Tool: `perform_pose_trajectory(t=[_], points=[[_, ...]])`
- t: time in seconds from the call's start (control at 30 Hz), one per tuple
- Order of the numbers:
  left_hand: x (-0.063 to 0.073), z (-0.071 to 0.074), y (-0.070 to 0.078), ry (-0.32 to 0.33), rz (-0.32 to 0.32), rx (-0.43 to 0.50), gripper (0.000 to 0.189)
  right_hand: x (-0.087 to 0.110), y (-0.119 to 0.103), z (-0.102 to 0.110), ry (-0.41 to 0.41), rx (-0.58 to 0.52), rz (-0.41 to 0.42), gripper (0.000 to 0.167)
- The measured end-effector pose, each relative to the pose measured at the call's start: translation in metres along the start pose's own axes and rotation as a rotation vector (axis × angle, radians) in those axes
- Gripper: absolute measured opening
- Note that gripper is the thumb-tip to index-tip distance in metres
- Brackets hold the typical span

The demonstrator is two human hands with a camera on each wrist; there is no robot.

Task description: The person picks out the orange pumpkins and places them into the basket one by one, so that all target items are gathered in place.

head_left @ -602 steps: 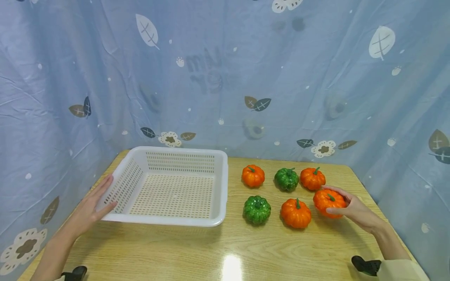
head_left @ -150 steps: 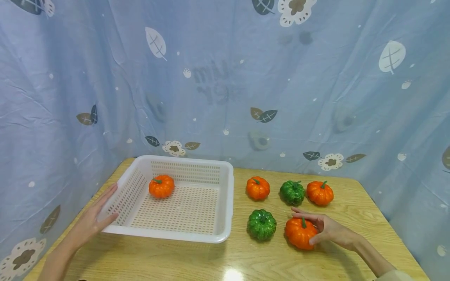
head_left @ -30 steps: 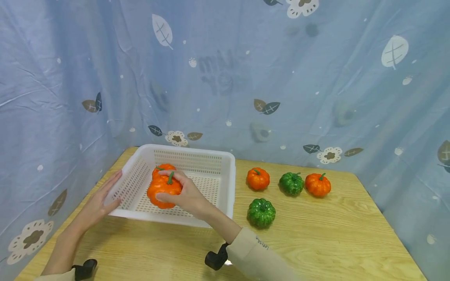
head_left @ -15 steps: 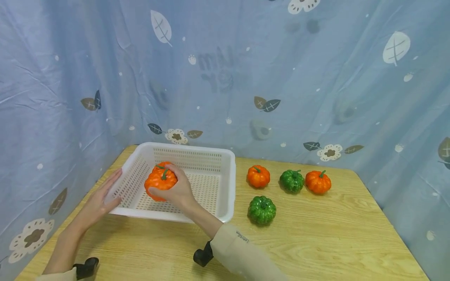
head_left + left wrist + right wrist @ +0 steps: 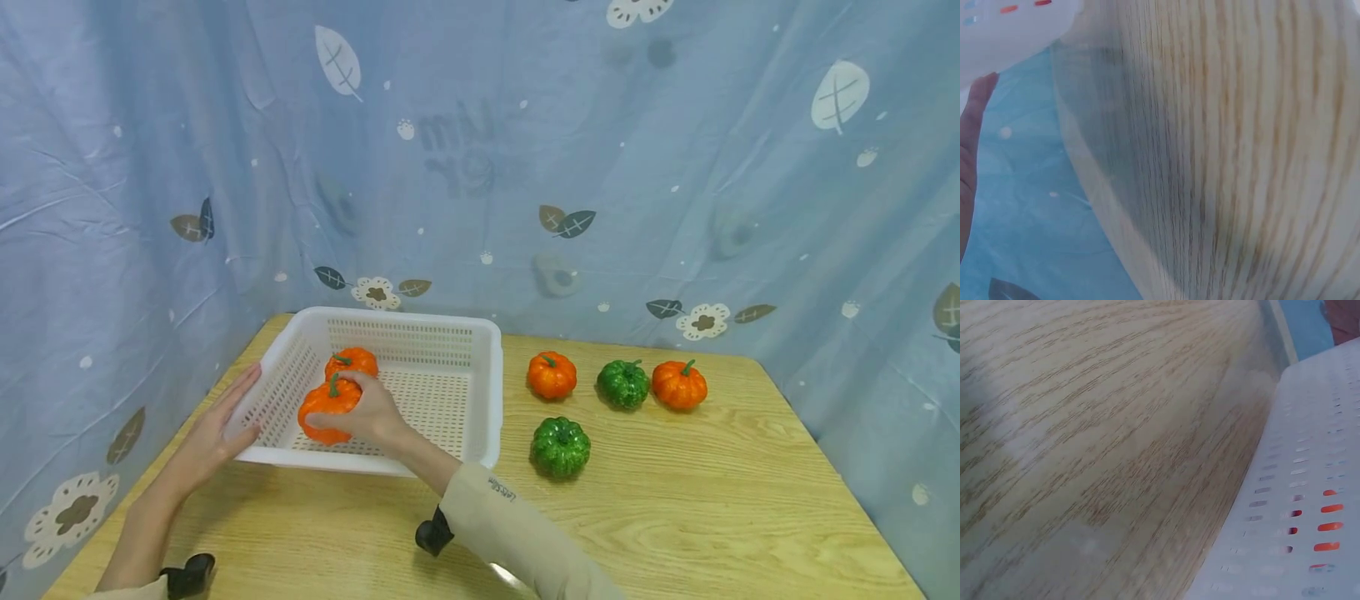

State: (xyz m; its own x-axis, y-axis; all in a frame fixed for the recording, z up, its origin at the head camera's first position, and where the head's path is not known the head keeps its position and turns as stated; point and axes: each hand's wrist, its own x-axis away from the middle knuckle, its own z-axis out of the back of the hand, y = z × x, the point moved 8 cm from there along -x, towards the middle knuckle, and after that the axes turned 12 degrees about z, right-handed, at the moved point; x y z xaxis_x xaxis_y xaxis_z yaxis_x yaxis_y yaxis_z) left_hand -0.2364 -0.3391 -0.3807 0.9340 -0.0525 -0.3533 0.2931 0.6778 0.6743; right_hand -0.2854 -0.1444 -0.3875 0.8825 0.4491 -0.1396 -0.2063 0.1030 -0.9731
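A white slotted plastic basket (image 5: 491, 392) stands at the left of the table. My left hand (image 5: 206, 437) rests against its left side, thumb and fingers fairly straight; part of that hand (image 5: 971, 134) also shows in the left wrist view. Inside the basket, my right hand (image 5: 375, 417) holds an orange toy pumpkin (image 5: 324, 408) between thumb and fingers, near the front left. Just behind it sits another orange pumpkin (image 5: 356, 360). Through the basket's slots, bits of orange show in the right wrist view, where the basket wall (image 5: 1260, 550) hides the rest.
Right of the basket, a green pumpkin (image 5: 560, 447) lies nearest me. Behind it stand an orange pumpkin (image 5: 552, 375), a second green one (image 5: 624, 384) and another orange one (image 5: 679, 385). A blue patterned curtain (image 5: 480, 167) encloses the wooden table (image 5: 712, 500).
Two orange pumpkins have gone from the table into the basket, one after the other. In the last half second, the right hand has shifted its pumpkin forward-left, uncovering the one behind. The left hand stays put.
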Motion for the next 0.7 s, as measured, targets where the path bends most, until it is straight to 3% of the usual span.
perform_pose_trajectory(t=[0.2,0.33,0.5,0.7], points=[[-0.001,0.001,0.000,-0.007,0.016,0.013,0.078,-0.004,-0.003,-0.004,-0.058,0.051,0.033,0.059],[-0.002,0.003,0.002,-0.005,-0.012,0.011,0.078,-0.007,0.001,-0.004,-0.032,-0.023,-0.003,0.057],[0.000,0.004,0.003,0.003,-0.039,0.009,0.078,-0.009,0.008,-0.007,0.013,-0.200,-0.066,0.057],[0.003,0.001,0.003,-0.008,-0.024,0.025,0.078,-0.008,0.013,-0.013,-0.030,-0.229,-0.082,0.057]])
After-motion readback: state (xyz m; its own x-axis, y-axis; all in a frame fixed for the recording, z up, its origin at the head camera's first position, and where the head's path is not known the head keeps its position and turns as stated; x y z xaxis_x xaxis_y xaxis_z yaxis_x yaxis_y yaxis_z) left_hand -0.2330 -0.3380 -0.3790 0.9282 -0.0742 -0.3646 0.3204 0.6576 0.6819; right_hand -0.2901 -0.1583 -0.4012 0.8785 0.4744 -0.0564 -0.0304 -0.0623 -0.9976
